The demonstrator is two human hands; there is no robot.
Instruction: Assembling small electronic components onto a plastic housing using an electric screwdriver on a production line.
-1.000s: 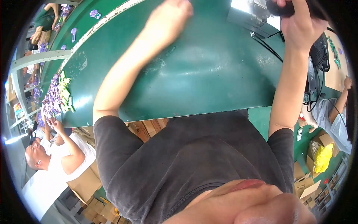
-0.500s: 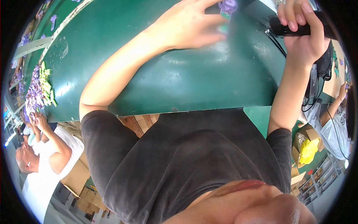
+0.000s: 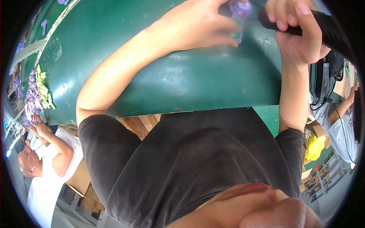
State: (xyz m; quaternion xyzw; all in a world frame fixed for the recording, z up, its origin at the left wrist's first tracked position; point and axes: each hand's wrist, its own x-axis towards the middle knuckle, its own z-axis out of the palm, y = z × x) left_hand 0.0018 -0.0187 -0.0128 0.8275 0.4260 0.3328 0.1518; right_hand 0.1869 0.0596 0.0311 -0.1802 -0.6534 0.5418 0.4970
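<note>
My left hand (image 3: 205,28) is over the green table, its fingers bent around a purple plastic part (image 3: 240,8) with a bit of green board in it. Motion smears the fingertips and the part, and the upper fingers run past the top edge, so the exact grip is partly hidden. To the right, my right hand (image 3: 298,32) is wrapped around a thick black cylindrical tool (image 3: 330,30) that looks like an electric screwdriver. The tool's narrower end points left, toward the purple part. Its tip and working end cannot be made out.
The green table (image 3: 182,83) ends just before my body. A heap of purple parts (image 3: 32,91) and green-yellow pieces (image 3: 45,89) lies far left, near a seated co-worker (image 3: 57,155). Black equipment with cables (image 3: 325,81) stands at right. Another person (image 3: 342,125) is beyond it.
My left hand and the purple part have shifted slightly right. My right hand, with the black tool, has come left and a little up, closer to the part.
</note>
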